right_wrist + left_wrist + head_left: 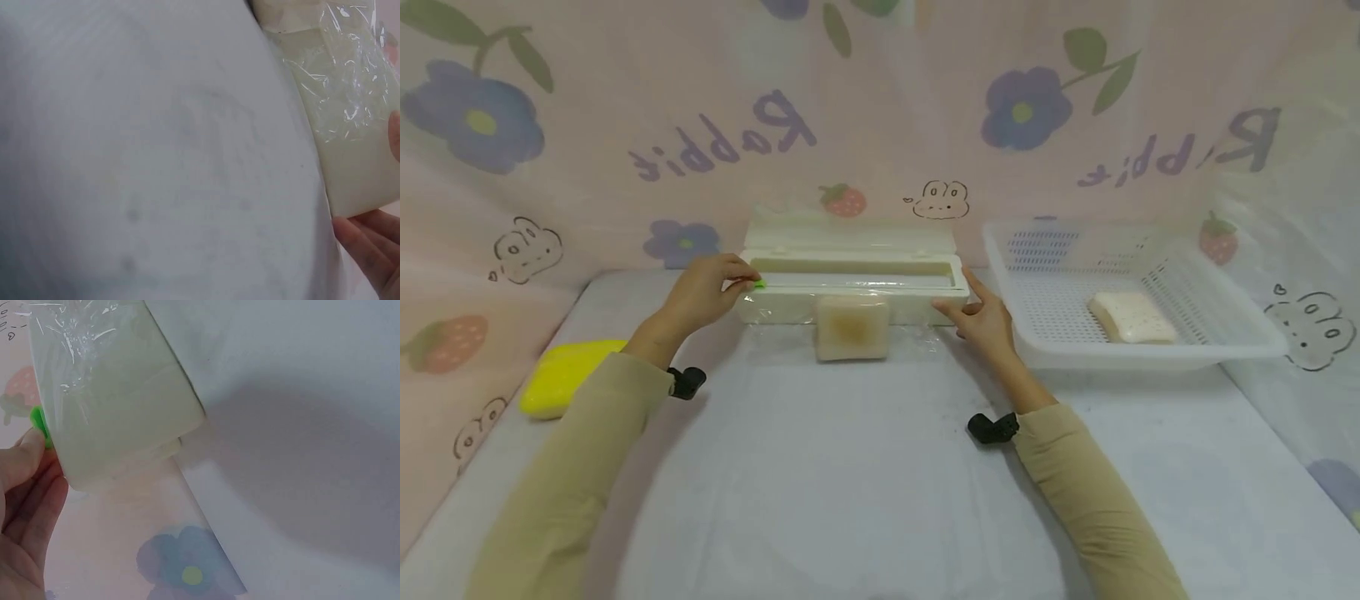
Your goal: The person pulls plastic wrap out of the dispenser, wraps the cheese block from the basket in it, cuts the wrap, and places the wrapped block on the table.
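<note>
A long white cling film dispenser (782, 308) lies at the back of the table with its lid raised. My left hand (707, 292) is at its left end, thumb and fingers pinching a small green slider (40, 425) on the top edge. The right hand (985, 321) grips the dispenser's right end, thumb on the front face and fingers around the end. Clear film (356, 81) hangs wrinkled over the front. Against the front stands a pale rounded block (852, 327) with a brownish middle; film appears to cover it, though its exact wrapping cannot be told.
On the right stands a white perforated plastic basket (1165, 357) with another pale block (1133, 317) inside. A bright yellow, rounded block (568, 375) lies at the left beside the left forearm. A printed curtain (880, 108) hangs behind the table.
</note>
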The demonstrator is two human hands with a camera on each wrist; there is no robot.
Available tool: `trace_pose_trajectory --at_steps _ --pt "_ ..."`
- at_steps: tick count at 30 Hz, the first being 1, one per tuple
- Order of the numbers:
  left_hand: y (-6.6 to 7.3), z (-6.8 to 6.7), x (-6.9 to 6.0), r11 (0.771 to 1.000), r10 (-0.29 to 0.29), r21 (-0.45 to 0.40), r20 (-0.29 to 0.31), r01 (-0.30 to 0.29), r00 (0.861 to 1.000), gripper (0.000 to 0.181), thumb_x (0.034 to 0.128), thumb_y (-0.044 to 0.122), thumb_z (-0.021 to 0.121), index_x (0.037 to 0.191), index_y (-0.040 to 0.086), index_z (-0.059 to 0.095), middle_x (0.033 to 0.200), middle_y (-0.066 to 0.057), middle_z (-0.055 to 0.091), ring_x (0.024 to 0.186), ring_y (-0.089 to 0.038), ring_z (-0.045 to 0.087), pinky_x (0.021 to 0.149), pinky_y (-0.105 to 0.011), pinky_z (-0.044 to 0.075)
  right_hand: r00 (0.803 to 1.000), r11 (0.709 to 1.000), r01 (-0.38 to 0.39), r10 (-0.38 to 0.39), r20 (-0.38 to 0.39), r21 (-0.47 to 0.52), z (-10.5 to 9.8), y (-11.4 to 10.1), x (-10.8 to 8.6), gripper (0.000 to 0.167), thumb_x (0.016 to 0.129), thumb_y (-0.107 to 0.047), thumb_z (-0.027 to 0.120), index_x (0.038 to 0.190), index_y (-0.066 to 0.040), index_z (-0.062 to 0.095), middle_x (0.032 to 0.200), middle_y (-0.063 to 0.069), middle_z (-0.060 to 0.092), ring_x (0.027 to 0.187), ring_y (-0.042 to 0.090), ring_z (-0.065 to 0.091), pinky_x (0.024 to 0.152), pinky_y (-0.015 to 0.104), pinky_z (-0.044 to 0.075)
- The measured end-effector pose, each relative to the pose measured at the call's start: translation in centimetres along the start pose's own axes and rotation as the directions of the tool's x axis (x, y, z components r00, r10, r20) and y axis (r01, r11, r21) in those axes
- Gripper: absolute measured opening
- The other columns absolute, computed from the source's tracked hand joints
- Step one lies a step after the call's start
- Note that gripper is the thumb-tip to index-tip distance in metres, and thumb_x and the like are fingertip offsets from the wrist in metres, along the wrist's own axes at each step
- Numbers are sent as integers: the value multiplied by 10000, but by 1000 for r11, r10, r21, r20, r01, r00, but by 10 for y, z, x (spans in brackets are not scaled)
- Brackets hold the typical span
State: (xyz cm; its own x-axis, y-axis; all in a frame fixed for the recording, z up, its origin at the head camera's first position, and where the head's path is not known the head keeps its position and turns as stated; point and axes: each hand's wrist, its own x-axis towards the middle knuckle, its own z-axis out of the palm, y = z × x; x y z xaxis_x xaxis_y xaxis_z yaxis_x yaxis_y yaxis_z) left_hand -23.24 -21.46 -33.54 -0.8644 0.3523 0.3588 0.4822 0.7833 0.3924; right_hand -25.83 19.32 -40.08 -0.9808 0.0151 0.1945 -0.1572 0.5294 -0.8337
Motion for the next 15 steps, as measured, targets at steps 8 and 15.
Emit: trace_pose_trajectory --at_steps 8,15 --pt "-6 -6 -10 996 -39 86 6 39 999 179 927 23 591 1071 -7 694 1088 -176 655 923 -362 614 746 -488 486 999 999 -20 19 28 34 4 0 -1 851 796 -499 732 1501 -275 313 837 200 720 571 264 684 512 237 520" --pt "-10 -8 -11 998 -50 34 -18 50 999 166 911 -9 602 1045 -54 689 1068 -231 651 980 -416 616 827 -525 497 1000 1000 -4 4 16 1 0 1 -2 863 790 -519 728 1504 -274 309 837 185 726 547 204 669 515 221 501"
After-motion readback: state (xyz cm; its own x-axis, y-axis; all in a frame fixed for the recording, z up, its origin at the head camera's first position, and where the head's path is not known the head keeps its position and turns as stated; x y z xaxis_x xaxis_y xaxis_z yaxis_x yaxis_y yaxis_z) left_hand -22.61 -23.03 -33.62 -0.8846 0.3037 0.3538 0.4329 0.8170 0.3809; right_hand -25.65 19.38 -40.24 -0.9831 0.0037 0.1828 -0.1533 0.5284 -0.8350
